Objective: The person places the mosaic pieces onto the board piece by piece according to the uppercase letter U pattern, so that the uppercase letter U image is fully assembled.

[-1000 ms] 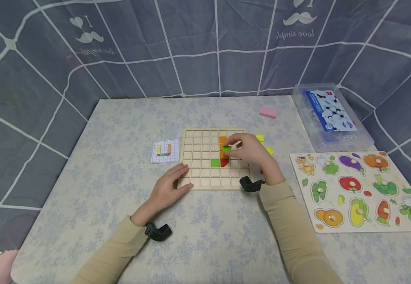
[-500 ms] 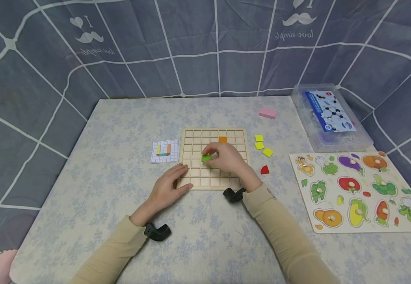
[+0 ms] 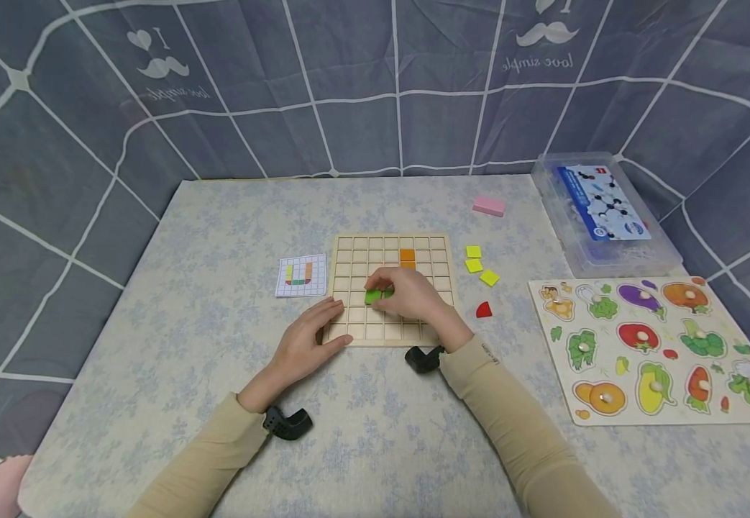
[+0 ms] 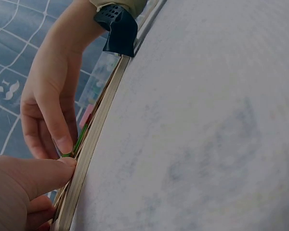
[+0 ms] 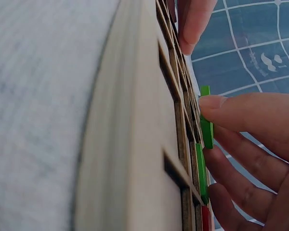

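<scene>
My right hand pinches a green square tile over the wooden grid board. In the right wrist view this tile stands just at the grid, between thumb and fingers. A second green tile sits in a cell beside it, with a red piece past that. Orange tiles lie in the board's upper part, partly covered by my right hand. My left hand rests with relaxed fingers at the board's left edge.
Left of the board lies a pattern card. On its right are several yellow tiles and a red quarter-circle piece. Farther out are a pink block, a clear plastic box and a vegetable peg puzzle.
My right hand has carried the green tile leftward across the board, then lowered it beside the other green tile. The left hand stays in place.
</scene>
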`<state>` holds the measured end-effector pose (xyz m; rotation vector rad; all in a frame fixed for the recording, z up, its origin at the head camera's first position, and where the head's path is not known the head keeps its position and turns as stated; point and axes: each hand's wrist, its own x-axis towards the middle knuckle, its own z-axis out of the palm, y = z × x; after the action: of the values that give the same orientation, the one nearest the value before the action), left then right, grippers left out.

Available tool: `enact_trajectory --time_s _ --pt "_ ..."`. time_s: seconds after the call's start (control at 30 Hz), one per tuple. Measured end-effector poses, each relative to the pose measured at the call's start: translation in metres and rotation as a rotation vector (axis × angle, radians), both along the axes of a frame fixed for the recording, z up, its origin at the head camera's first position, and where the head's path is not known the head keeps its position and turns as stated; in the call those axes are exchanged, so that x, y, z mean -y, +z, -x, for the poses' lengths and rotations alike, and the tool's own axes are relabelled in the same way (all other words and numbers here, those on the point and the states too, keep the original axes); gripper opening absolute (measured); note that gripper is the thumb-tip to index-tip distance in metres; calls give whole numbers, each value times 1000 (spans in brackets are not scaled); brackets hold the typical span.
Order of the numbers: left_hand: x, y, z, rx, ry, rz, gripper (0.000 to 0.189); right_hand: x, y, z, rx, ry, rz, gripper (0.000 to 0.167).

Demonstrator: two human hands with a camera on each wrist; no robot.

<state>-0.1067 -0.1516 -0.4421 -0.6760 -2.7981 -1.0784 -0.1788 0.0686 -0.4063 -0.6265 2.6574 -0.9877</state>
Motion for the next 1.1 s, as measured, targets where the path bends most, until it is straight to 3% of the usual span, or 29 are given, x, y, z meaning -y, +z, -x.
enact_trajectory --time_s 1.1 --pt "0 -1 0 -9 -4 -9 57 -1 -1 1 2 2 31 25"
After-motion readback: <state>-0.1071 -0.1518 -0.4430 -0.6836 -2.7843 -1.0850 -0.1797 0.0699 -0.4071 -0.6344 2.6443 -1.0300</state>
